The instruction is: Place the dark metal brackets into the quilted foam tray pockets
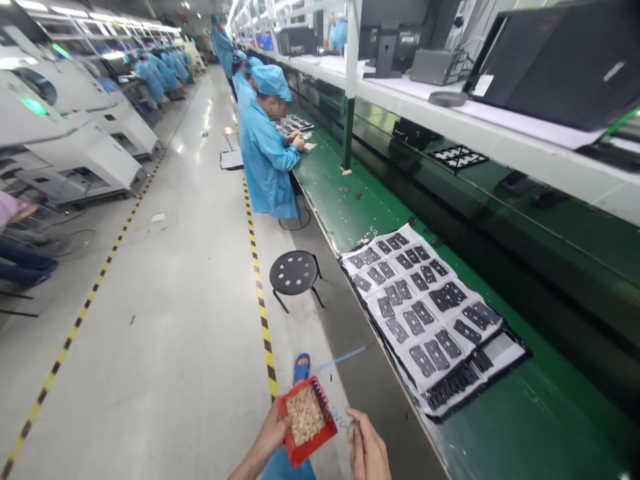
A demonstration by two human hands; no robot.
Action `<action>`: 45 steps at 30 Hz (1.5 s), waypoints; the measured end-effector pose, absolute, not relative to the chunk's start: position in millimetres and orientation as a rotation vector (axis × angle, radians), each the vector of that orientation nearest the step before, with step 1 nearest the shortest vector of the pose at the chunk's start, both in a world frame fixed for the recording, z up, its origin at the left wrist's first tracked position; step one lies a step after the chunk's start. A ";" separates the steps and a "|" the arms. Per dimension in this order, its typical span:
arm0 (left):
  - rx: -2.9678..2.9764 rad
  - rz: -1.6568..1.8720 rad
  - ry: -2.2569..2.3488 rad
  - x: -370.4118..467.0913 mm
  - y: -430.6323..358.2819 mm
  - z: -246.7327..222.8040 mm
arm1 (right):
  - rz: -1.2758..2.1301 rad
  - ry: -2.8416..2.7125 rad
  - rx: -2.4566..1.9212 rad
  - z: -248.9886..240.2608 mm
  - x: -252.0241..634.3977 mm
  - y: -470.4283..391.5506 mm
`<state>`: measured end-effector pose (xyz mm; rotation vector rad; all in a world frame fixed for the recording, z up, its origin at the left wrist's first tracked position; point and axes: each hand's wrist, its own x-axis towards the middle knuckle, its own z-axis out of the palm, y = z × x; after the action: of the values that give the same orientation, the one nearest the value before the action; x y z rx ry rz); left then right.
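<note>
My left hand (273, 430) grips the near-left side of a red plastic bin (295, 457), thumb over its rim. Many tiny beige-gold parts (306, 413) fill the bottom of the bin. Just right of the bin is my right hand (367, 443), its fingers closed in a pinch at the end of a blue coiled cord (334, 412). A small greyish piece shows between those fingertips, too small to make out. The cord runs up past the bin's right edge and out toward the bench.
On the green bench (555, 427) to my right lies a white sheet (370, 293) with rows of flat black parts. A round black stool (294, 272) stands ahead, beside the bench. Further on, a co-worker in blue (270, 153) works at it. Yellow-black tape (260, 300) marks the floor.
</note>
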<state>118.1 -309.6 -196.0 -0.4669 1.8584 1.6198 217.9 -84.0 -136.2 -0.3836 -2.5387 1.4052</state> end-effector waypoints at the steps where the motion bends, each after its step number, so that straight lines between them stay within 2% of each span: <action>1: -0.464 1.621 1.872 96.4 -320.0 -193.7 | 1.446 -2.507 -0.338 -132.2 193.0 -86.0; 10: 0.075 1.363 1.584 -135.3 -385.0 -198.9 | 1.578 -2.348 -0.427 -105.6 -74.1 -88.6; 18: 0.201 1.150 1.315 -281.1 -389.5 -160.6 | 1.805 -2.191 -0.558 -104.7 -185.6 -98.8; 21: 0.173 1.127 1.298 -321.5 -392.0 -130.3 | 1.721 -2.195 -0.572 -105.7 -228.0 -77.8; 25: 0.092 1.119 1.404 -370.6 -368.7 -91.1 | 1.398 -2.436 -0.567 -112.7 -285.0 -23.1; 31: 0.050 1.139 1.697 -446.6 -286.1 -83.8 | 0.890 -2.999 -0.503 -136.4 -312.5 49.2; 35: 0.269 1.050 1.629 -502.6 -238.6 -90.5 | 0.649 -3.244 -0.466 -149.7 -300.6 64.0; 45: 0.405 1.017 1.467 -575.1 -163.4 -128.5 | 0.346 -3.436 -0.569 -152.5 -278.2 62.7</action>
<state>-575.1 -163.4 -128.5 0.4047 1.4671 1.0168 -278.2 62.7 -152.5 -0.5689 -3.4358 0.3465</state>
